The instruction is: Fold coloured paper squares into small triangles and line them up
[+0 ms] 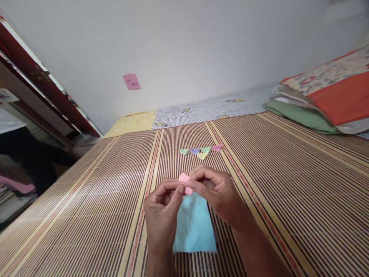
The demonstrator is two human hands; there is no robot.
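A small piece of pink paper (184, 177) is pinched between the fingertips of both hands, above the striped mat. My left hand (164, 204) grips its left side, thumb and finger closed. From the other side my right hand (216, 192) holds it with closed thumb and fingers, which hide part of the paper. Below the hands lies a light blue sheet of paper (194, 227) with faint creases. Beyond them sit several small folded paper triangles in green, purple, yellow and pink, among them a yellow triangle (203, 156) in front of the others.
The striped mat (100, 200) spreads under everything. Folded cloths and a red patterned cushion (337, 96) are piled at the right. A pink note (131, 81) is stuck to the wall. At the left edge stands a person in dark trousers (25, 154), near a doorway.
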